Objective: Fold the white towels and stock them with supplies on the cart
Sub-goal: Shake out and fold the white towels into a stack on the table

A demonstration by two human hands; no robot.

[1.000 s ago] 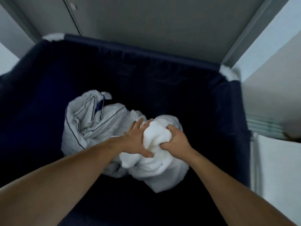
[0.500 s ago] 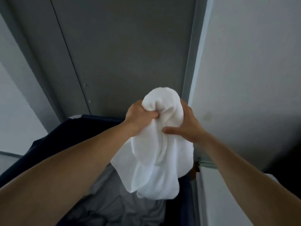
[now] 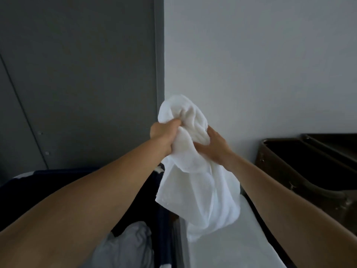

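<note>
A crumpled white towel (image 3: 199,188) hangs in the air in front of me, bunched at its top and drooping down. My left hand (image 3: 164,136) is clenched on the bunched top from the left. My right hand (image 3: 214,147) grips the same bunch from the right. The towel's lower end dangles over a white flat surface (image 3: 231,246) at the lower right. Below my left arm is the dark navy laundry bin (image 3: 58,182), with grey-white linen (image 3: 131,246) lying inside it.
A grey door or panel (image 3: 81,78) fills the left, and a white wall (image 3: 260,64) stands straight ahead. Dark brown trays or bins (image 3: 301,167) sit at the right beside the white surface.
Both hands have lifted the towel out of the navy bin and carried it up and to the right. The view has swung right, showing the white surface and brown bins.
</note>
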